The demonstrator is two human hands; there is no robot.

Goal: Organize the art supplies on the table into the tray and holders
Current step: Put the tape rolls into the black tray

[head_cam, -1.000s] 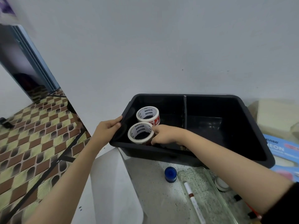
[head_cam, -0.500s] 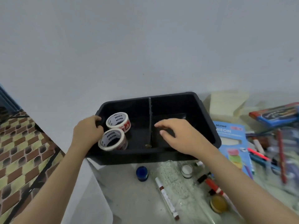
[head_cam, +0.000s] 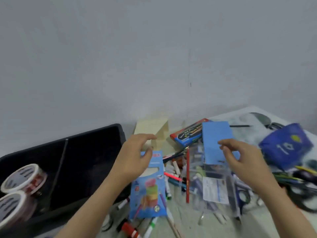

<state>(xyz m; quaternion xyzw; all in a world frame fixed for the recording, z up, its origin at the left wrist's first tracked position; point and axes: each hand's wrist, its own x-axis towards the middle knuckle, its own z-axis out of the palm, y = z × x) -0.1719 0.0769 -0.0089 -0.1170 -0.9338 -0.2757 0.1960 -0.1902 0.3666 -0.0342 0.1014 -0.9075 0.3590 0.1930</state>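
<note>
Head view: cluttered counter (head_cam: 187, 219), grey wall behind.
Left hand (head_cam: 135, 157): fingers loosely spread, holding nothing, above blue packet (head_cam: 148, 189).
Right hand (head_cam: 240, 158): relaxed, empty, over blue box (head_cam: 216, 138).
Black tray (head_cam: 96, 133): far left, two tape rolls (head_cam: 24, 177) in left compartment.
Red pencil (head_cam: 187, 177): flat on counter between hands.

Table (head_cam: 187, 219) w/ black tray (head_cam: 89, 162), marker pack (head_cam: 149, 188), scissors (head_cam: 307, 193)
</note>
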